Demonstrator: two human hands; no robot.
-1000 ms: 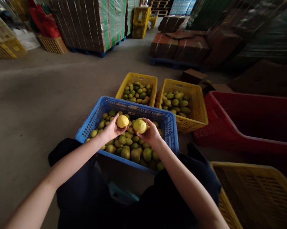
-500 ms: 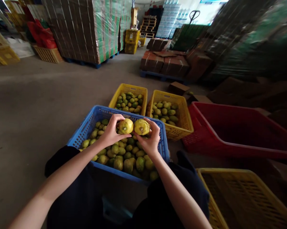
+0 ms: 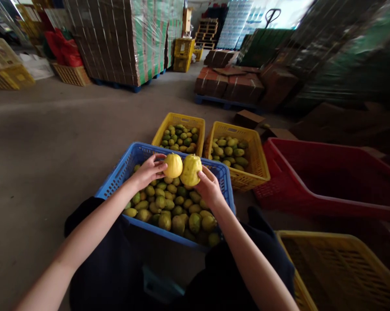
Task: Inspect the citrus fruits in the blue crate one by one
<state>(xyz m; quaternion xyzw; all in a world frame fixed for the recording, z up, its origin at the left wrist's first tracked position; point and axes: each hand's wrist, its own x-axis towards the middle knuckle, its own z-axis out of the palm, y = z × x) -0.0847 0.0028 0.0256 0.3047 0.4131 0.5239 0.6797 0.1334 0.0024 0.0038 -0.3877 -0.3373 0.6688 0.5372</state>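
Observation:
Above a blue crate, my left hand is closed on a smooth round yellow lemon. My right hand grips a second lemon, longer, greener and bumpy, with its stem end up. Both fruits are held side by side and look nearly in contact. Below them, many green and yellow lemons fill the blue crate, which stands in front of my knees. My forearms hide part of its contents.
Behind the blue crate stand two yellow crates with similar fruit. A red bin is to the right, and another yellow crate is at lower right. Wrapped pallet stacks and flattened cartons lie farther back.
Both lemons have been turned in my fingers: their ends faced me before, now their sides show and the right one's stem points up. The view has shifted slightly left.

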